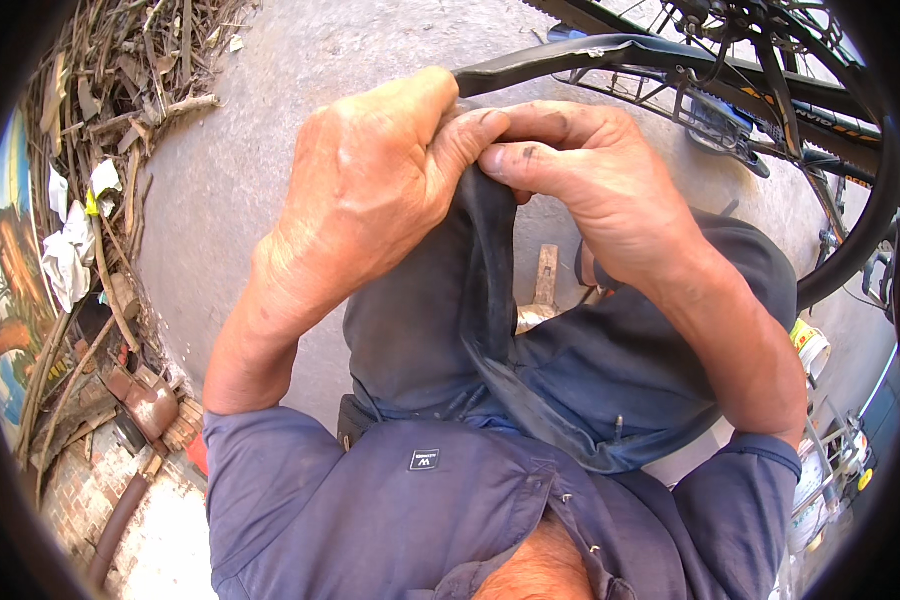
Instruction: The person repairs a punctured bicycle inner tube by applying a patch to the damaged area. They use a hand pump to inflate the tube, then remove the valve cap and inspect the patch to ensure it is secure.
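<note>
Both my hands pinch a black rubber inner tube [492, 270] above my knees. My left hand [365, 170] closes over it, its thumb pressed toward the right hand. My right hand [590, 175] meets it there, thumb and fingers pinched together at the same spot; a dark smudge marks its thumb. The exact bit of rubber between the fingertips is hidden. Below the hands the tube hangs slack and creased down between my thighs, then curves across my lap, where a valve stem [618, 427] sticks up. From the left hand, a rounder black length arches off to the upper right.
A bicycle [790, 100] with a blue pedal [720, 125] and chainwheel is at the upper right. Sticks and scrap wood [120, 90] are heaped at the left, with crumpled white plastic [70, 255]. A small wooden piece [546, 275] shows between my knees. Grey concrete [230, 190] lies around me.
</note>
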Tool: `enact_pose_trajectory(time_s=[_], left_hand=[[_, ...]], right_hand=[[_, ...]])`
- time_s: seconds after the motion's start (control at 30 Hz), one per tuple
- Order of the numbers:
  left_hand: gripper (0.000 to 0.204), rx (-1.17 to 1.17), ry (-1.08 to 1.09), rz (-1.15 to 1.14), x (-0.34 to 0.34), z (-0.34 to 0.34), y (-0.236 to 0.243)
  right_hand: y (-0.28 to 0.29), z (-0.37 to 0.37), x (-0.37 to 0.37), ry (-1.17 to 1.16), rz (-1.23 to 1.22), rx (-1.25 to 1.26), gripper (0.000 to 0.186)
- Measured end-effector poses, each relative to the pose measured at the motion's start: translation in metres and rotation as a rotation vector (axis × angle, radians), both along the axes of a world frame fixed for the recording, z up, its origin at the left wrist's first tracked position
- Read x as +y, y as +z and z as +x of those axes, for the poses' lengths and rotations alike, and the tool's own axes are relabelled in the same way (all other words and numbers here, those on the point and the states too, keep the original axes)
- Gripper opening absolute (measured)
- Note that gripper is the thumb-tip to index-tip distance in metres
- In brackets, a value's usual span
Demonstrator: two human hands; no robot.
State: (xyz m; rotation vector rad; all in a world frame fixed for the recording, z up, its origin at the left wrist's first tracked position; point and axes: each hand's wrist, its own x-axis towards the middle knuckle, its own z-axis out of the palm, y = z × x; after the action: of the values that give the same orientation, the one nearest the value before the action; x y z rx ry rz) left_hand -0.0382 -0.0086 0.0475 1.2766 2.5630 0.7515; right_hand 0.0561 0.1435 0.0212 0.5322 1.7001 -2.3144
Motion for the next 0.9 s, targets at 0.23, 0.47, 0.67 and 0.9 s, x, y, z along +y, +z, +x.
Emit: enact_pose_trajectory(time_s=[0.23, 0.47, 0.67, 0.9], left_hand=[[0.028, -0.016, -0.041, 0.007, 0.001, 0.000, -0.003], [0.029, -0.492, 0.149, 0.198, -0.009, 0.000, -0.011], [0.030, -0.687, 0.259, 0.283, -0.010, 0.003, -0.009], [0.028, -0.932, 0.370, 0.400, -0.011, 0.005, -0.007]], right_hand=[[-0.003, 0.005, 0.000, -0.028, 0.000, -0.011, 0.027], [-0.011, 0.003, -0.002, -0.066, -0.233, -0.038, 0.030], [-0.010, 0.000, -0.003, -0.062, -0.329, -0.030, 0.028], [-0.009, -0.002, -0.003, -0.074, -0.363, -0.008, 0.027]])
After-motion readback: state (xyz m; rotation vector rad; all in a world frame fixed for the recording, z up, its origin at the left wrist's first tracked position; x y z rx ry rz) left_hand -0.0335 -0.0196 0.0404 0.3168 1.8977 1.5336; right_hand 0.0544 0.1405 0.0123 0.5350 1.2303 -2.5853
